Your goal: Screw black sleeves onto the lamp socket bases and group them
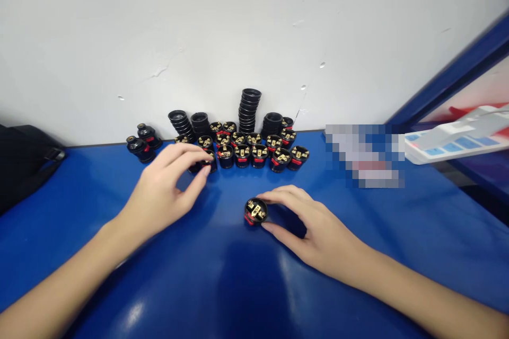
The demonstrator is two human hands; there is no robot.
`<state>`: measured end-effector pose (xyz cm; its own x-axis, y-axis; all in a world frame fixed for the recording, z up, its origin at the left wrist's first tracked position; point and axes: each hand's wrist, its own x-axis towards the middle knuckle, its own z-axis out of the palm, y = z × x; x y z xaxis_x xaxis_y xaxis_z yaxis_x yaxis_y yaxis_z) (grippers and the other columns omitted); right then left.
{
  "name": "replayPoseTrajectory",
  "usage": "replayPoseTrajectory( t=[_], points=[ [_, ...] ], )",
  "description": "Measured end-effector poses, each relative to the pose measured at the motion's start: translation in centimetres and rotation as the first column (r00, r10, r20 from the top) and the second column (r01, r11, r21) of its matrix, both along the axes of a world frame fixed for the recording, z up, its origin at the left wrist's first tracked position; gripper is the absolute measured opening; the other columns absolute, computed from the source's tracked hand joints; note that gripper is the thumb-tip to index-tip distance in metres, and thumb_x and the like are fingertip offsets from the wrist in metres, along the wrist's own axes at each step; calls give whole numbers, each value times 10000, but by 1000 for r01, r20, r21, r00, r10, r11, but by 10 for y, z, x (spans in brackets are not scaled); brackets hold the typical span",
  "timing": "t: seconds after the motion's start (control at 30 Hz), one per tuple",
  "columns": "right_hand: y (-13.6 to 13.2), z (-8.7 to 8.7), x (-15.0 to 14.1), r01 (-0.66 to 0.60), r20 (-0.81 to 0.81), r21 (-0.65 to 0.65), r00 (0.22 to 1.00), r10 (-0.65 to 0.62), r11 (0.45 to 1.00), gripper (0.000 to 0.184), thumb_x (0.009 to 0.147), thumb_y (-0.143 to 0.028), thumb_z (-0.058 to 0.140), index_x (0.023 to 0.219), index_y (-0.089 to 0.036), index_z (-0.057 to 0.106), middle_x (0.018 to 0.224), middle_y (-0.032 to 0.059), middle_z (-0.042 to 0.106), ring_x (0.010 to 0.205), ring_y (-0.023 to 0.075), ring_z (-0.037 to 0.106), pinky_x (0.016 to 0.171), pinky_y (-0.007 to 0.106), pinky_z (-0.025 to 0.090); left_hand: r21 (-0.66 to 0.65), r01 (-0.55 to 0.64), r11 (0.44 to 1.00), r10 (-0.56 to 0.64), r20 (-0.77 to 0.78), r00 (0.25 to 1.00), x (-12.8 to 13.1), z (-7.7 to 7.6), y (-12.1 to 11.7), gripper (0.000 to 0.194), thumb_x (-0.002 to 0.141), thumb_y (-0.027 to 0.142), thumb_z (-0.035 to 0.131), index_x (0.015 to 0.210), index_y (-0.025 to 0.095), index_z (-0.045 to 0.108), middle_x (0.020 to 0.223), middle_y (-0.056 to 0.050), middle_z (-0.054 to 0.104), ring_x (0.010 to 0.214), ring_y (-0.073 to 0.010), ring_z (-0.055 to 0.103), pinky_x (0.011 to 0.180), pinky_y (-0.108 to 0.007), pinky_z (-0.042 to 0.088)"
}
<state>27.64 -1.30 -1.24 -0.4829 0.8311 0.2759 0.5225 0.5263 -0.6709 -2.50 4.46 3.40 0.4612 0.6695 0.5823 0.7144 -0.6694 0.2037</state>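
My right hand [314, 222] has its thumb and fingertips around the side of a round black lamp socket [255, 211], which is upright on the blue table with brass contacts and a red piece showing. To the left, my left hand [169, 180] reaches over the front of a group of similar sockets. Its thumb and index finger are apart, and a socket [209, 163] shows partly behind their tips; whether they touch it I cannot tell. Several more sockets [259, 156] stand in rows, brass contacts facing up.
Stacks of black rings [247, 111] stand along the white wall [199, 26]. Two capped black sockets [141, 149] are at the left. A black bag [26, 164] lies at the far left of the blue table [178, 286]. A white tray with blue sections [457, 143] juts in from the right.
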Motion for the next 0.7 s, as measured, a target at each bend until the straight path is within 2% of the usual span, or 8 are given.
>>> replayPoseTrajectory(
  t=[0.17, 0.27, 0.37, 0.57, 0.7],
  points=[
    [2, -2, 0, -10, 13, -12, 1000, 10, 1000, 355, 1046, -164, 681, 1389, -253, 661, 1326, 102, 760, 1255, 271, 706, 1085, 471, 596, 211, -121, 970, 159, -176, 971, -15, 14, 45, 263, 1056, 304, 653, 1276, 210, 761, 1250, -150, 735, 1126, -340, 704, 1009, -515, 590],
    [2, -2, 1, -16, 5, -9, 1000, 16, 1000, 357, 1048, -164, 674, 1394, -251, 655, 1321, 105, 758, 1252, 276, 706, 1081, 485, 599, 231, -152, 961, 201, -204, 958, -20, 17, 74, 277, 1070, 325, 613, 1265, 219, 779, 1277, -172, 709, 1110, -355, 678, 924, -520, 609],
    [1, -2, 1, -25, 1, -3, 1000, 25, 1000, 358, 1050, -167, 674, 1395, -259, 648, 1318, 102, 759, 1245, 276, 707, 1077, 488, 602, 233, -128, 964, 177, -203, 963, -21, 16, 94, 257, 1059, 305, 597, 1167, 206, 808, 1237, -178, 706, 1072, -349, 676, 897, -516, 618],
    [0, -1, 0, -34, -16, 41, 999, 35, 999, 362, 1064, -114, 567, 1389, -257, 637, 1302, 100, 768, 1225, 258, 721, 1064, 473, 612, 198, -56, 979, 92, -178, 980, -22, 10, 109, 213, 1018, 245, 610, 1027, 184, 814, 1123, -162, 723, 1073, -332, 711, 935, -495, 635],
    [0, -1, 0, -24, -31, 72, 999, 26, 997, 419, 1042, -76, 532, 1414, -247, 620, 1318, 99, 767, 1232, 251, 733, 1075, 464, 611, 223, -29, 974, 61, -136, 989, -20, 11, 102, 165, 1022, 224, 636, 1007, 178, 794, 1113, -156, 729, 1044, -316, 718, 930, -483, 636]
  ],
)
